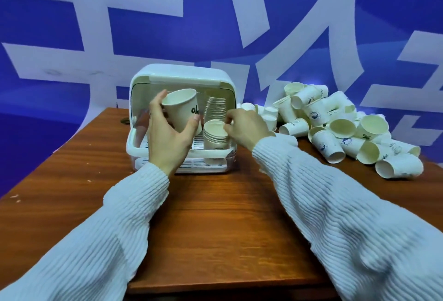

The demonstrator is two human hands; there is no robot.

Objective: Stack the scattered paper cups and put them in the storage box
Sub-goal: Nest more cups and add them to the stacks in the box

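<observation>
A white storage box with its front lid raised stands at the far middle of the wooden table. My left hand grips a single paper cup, tilted, in front of the box opening. Inside the box, a short stack of cups stands at the right front, and a taller stack leans behind it. My right hand pinches the rim of the short stack. A heap of scattered paper cups lies on the table to the right of the box.
A blue wall with large white shapes rises behind the table. The table's left edge runs diagonally from the box toward me. A small dark hole sits in the tabletop left of the box.
</observation>
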